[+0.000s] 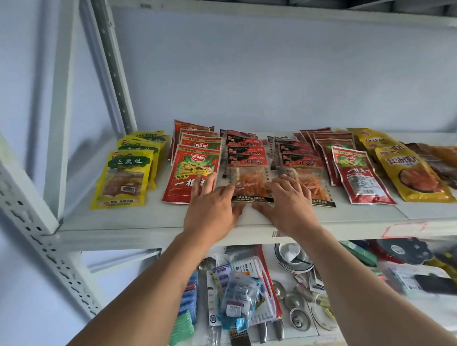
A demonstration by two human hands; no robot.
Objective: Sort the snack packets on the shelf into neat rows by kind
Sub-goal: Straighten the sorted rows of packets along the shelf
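Fingers of left hand (212, 208) and right hand (288, 206) lie straight and flat, grasping nothing, bracketing the clear orange-strip snack packet (248, 179) to square its row.

Snack packets lie flat on the white shelf (324, 215) in overlapping rows: yellow packets (123, 179) left, red packets (192, 171), clear-windowed packets (248, 171) centre, more red and yellow right.

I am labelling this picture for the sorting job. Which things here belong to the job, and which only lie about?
Job:
yellow packets
red packets
clear packets with orange strips, under both hands
red packets at right
large yellow packets
shelf

Lying about, lower shelf:
bowls
knives
blue sponges
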